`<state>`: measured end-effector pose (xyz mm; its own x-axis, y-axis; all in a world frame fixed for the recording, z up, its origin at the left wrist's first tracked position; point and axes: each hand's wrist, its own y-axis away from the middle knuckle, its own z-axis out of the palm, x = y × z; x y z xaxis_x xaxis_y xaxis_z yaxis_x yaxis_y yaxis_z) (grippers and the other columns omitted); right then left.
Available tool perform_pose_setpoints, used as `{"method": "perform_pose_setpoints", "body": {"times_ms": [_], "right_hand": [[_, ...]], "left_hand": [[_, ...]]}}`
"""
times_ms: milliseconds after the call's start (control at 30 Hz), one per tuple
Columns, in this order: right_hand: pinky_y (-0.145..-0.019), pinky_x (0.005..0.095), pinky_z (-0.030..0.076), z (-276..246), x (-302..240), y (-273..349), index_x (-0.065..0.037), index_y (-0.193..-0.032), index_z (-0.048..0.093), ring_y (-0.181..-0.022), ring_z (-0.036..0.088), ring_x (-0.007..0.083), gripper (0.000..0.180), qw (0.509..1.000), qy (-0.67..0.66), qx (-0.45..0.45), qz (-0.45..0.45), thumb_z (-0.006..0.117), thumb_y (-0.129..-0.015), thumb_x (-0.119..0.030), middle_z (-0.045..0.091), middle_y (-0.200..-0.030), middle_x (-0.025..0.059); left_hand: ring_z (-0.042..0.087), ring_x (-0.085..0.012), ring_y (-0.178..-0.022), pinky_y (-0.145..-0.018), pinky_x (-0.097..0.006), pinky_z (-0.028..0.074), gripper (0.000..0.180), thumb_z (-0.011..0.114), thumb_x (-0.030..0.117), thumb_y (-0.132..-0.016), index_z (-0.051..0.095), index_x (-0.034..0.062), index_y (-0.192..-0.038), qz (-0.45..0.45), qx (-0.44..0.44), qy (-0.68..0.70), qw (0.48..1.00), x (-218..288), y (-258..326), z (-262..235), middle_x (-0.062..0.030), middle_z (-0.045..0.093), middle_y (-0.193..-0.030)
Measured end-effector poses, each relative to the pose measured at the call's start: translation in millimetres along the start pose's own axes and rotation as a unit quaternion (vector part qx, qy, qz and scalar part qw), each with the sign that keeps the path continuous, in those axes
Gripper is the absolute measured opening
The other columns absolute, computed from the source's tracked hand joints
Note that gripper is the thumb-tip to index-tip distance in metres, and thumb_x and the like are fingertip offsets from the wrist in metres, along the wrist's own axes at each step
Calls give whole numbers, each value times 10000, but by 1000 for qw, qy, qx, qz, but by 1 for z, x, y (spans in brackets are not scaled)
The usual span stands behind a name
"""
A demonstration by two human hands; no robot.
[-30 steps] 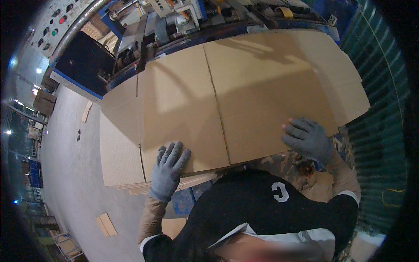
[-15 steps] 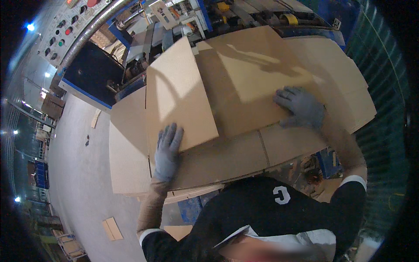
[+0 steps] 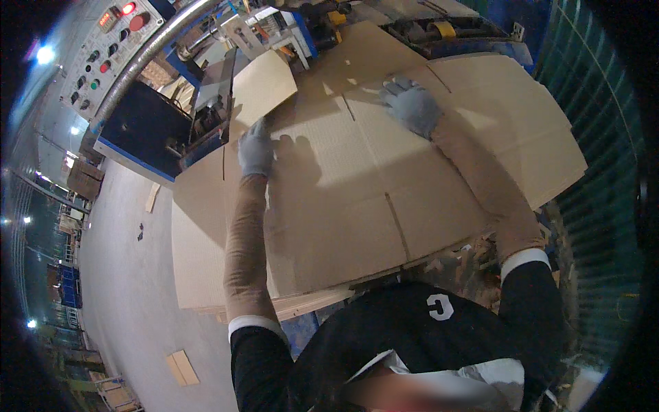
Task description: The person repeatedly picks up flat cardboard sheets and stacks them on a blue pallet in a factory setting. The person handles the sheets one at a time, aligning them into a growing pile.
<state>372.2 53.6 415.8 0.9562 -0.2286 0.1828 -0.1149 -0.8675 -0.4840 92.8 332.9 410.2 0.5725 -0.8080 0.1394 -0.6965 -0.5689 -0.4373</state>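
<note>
A folded cardboard sheet lies at the far side of the stack, its pale raised flap (image 3: 264,86) on the left and its darker brown panel (image 3: 367,51) on the right. My left hand (image 3: 256,151), in a grey glove, has its fingers closed at the near edge of that flap; the fingertips are partly hidden. Farther right, my gloved right hand (image 3: 412,106) rests palm down with fingers stretched at the near edge of the brown panel. Beneath both hands spreads a stack of flat cardboard sheets (image 3: 336,213), with dark slots cut in the top one.
A machine with metal rollers (image 3: 446,31) stands beyond the stack. At the upper left are a control panel (image 3: 103,58) with buttons and a curved metal pipe (image 3: 147,55). Green corrugated wall (image 3: 604,172) runs along the right. A cardboard scrap (image 3: 182,367) lies on the floor.
The folded cardboard sheet has slid away from me toward the machine, with both hands moving along behind it. More of the stack's top sheet shows. My left fingers have closed.
</note>
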Motion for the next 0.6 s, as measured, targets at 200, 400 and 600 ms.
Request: {"method": "perform_pose_setpoints", "body": {"times_ms": [200, 400, 600], "right_hand": [[-827, 440, 482, -47, 32, 122, -126, -1186, 591, -974, 589, 301, 407, 987, -70, 19, 140, 589, -841, -342, 617, -1063, 120], [-941, 425, 450, -116, 103, 306, -57, -1286, 511, -1093, 577, 371, 615, 768, 105, -77, 626, 538, -877, -515, 575, -1231, 214], [-900, 397, 465, -106, 144, 346, -42, -1236, 548, -1035, 585, 318, 504, 692, -242, 237, 638, 590, -875, -391, 587, -1202, 159]], "left_hand": [[460, -384, -1225, -1043, -457, 344, 489, 612, 229, -858, 506, 6, -1279, 63, 93, 30, 993, -5, 99, -43, -201, 532, -1283], [326, -316, -1355, -1116, -394, 251, 825, 611, 410, -883, 241, -89, -1426, -502, 291, 243, 777, -31, 268, -137, -248, 299, -1473], [344, -319, -1338, -1107, -396, 265, 829, 640, 381, -849, 270, -110, -1406, -540, 352, 229, 730, -25, 294, -126, -265, 311, -1459]]}}
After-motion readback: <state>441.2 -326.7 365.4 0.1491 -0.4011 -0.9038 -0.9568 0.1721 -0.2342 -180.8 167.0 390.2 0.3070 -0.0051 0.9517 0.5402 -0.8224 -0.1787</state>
